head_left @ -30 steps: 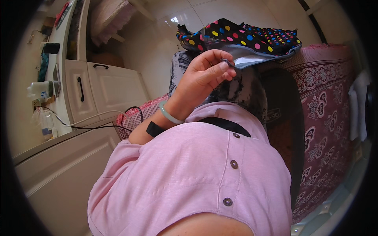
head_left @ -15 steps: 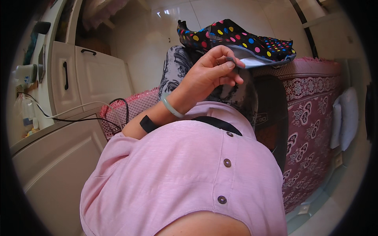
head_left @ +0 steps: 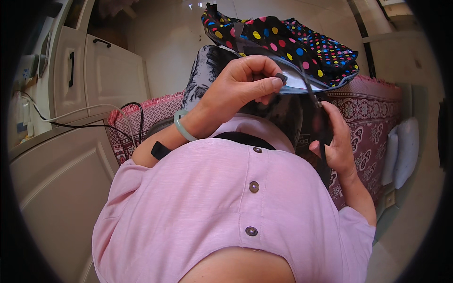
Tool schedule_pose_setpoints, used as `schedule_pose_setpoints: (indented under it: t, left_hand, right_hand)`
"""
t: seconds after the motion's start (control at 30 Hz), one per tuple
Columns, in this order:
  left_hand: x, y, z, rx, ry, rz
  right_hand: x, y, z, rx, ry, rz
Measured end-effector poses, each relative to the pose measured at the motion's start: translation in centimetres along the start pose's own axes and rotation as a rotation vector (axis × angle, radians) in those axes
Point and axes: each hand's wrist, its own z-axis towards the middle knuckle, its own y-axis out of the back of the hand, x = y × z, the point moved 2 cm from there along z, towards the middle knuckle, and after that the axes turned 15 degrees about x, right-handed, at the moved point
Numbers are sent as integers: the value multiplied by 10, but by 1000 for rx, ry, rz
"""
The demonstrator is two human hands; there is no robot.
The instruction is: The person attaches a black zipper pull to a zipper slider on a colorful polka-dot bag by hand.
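My left hand (head_left: 245, 82), a pale green bangle at its wrist, pinches a small dark grey piece (head_left: 281, 79) between thumb and fingers. Just beyond it a black bag with coloured polka dots (head_left: 292, 45) lies over my knees, its pale lining (head_left: 295, 78) showing at a blue-grey edge. On the right, my right hand (head_left: 339, 141) curls around a long narrow dark thing (head_left: 310, 92). That thing is smeared by motion and has a metallic glint; its kind cannot be made out. Its upper end reaches the bag's edge.
A red patterned cover (head_left: 368, 108) spreads beneath and beside me. Cream cabinets (head_left: 115, 73) stand at the left, with black and white cables (head_left: 94, 111) in front. White cushions (head_left: 403, 151) lie at the far right. Pale floor tiles (head_left: 165, 42) show ahead.
My right hand has come into view from the right with the long dark thing. My left hand still pinches the small piece and has shifted slightly. The bag appears more spread out.
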Motion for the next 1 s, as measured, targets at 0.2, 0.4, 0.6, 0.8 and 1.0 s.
schedule_pose_setpoints:
  t: [0.2,0.4,0.6,0.8,1.0]
  left_hand:
    - [4,1,-4,12,-15,3]
    - [3,2,-4,-7,36,59]
    - [3,3,-6,-29,54,82]
    - [6,5,-8,-88,22,82]
    - [7,13,-10,-69,18,79]
  right_hand:
    - [10,6,16,115,56,-164]
    - [10,11,23,100,90,-210]
    - [14,12,29,100,105,-231]
    - [15,11,36,85,155,-239]
    - [18,9,37,96,132,-210]
